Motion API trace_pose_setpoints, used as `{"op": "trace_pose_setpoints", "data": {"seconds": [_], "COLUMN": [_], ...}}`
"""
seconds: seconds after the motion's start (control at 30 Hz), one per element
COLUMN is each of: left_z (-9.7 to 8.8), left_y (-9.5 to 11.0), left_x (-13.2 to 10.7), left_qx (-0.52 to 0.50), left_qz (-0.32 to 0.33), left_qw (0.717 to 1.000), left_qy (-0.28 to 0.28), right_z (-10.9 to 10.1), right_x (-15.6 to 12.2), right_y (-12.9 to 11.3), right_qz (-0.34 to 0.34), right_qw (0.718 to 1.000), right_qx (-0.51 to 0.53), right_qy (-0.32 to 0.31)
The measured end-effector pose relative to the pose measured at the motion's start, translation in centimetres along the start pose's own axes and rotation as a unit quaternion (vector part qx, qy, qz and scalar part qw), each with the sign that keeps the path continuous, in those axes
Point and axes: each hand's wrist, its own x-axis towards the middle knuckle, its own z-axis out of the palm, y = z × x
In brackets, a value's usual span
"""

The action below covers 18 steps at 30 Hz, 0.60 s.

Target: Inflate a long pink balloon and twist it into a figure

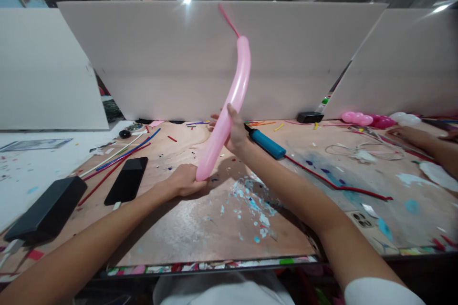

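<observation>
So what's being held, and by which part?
A pink balloon: the left hand grips its lower end, the right hand holds it just below its middle.

Looks like smooth, properly glossy rubber on the pink balloon (234,90), with a bright shine down the side. Seems to be bare wood for the tabletop (168,231), kinda scuffed, and rougher around the flaky blue specks (264,219). Reads as smooth plastic on the blue pump (267,143), sleek dark glass on the black phone (127,182). Pretty matt on the white board (171,57), plain cloth for the white sleeve (375,291).
</observation>
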Motion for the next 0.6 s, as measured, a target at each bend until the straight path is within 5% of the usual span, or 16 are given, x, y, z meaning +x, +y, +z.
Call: {"op": "trace_pose_setpoints", "data": {"seconds": [0.27, 0.5, 0.6], "left_z": [-0.7, -0.4, -1.5], "left_y": [-0.3, 0.0, 0.0], "left_x": [0.2, 0.2, 0.6], "left_qx": [0.256, 0.355, 0.419], "left_qz": [0.107, 0.107, 0.04], "left_qw": [0.952, 0.916, 0.896], "left_qy": [-0.13, -0.153, -0.142], "right_z": [-2.7, -8.3, -11.4], "right_x": [2.5, 4.9, 5.4], "right_y": [-5.9, -10.6, -12.1], "right_qz": [-0.085, -0.143, -0.146], "right_qw": [0.995, 0.985, 0.981], "right_qx": [0.011, 0.004, 0.006], "right_qy": [0.045, 0.093, 0.124]}}
